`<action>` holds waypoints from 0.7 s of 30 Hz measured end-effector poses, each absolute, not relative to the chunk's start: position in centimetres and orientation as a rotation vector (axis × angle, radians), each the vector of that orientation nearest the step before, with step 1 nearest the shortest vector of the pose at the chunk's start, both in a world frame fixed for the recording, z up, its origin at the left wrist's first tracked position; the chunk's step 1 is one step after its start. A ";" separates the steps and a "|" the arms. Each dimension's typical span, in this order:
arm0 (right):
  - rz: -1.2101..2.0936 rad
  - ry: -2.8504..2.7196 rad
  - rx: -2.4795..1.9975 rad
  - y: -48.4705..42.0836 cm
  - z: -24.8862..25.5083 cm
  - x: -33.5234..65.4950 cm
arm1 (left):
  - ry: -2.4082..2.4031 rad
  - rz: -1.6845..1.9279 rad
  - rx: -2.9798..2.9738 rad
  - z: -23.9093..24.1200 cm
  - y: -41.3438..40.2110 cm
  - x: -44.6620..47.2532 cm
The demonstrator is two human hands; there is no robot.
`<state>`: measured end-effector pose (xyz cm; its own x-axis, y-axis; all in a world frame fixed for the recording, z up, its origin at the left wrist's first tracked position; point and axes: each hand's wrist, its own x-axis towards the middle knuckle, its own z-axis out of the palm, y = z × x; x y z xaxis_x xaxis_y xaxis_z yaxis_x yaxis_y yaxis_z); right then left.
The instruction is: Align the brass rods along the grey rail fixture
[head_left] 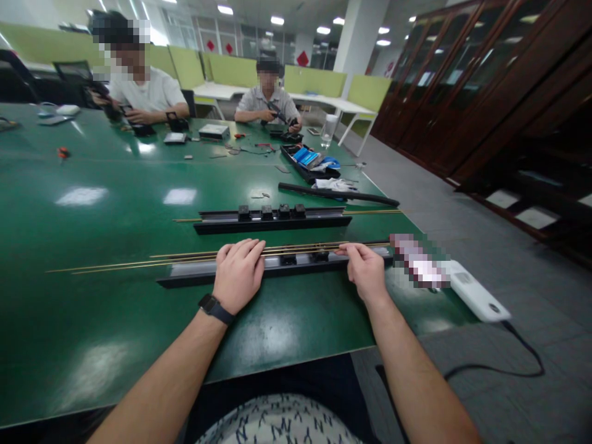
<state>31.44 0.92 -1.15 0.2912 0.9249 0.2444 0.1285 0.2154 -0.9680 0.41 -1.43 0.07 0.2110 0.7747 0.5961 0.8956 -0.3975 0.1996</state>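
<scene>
A black channel-shaped rail (pixel 185 280) lies crosswise on the green table before me. Several thin brass-coloured rods (pixel 115 265) run along its top and stick out far to the left. My left hand (pixel 240 271), with a dark watch on the wrist, is closed over the rail and rods, fingers together; its fingertips are hidden behind the rail. Farther right, thumb and forefinger of my right hand (pixel 366 268) pinch a rod near the rail's right part. Small black blocks (pixel 288 259) sit in the rail between my hands.
Beyond lies a second black rail (pixel 272 227) with several black blocks and a rod. Behind it are a black strip (pixel 342 194) and a black tray (pixel 319 174) of tools. A white power strip (pixel 478 293) is at the right edge. Two people sit across the green table (pixel 115 231).
</scene>
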 end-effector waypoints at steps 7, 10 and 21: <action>0.726 -1.106 -1.279 1.0 -1.1 31.5 | -1.602 -0.942 -2.293 0.1 -1.4 0.4; 0.704 -1.072 -1.287 1.1 -1.0 31.5 | -1.601 -0.940 -2.293 0.2 -1.5 0.4; 0.557 -0.905 -1.359 1.8 -1.2 32.3 | -1.622 -0.951 -2.316 0.3 -1.5 0.4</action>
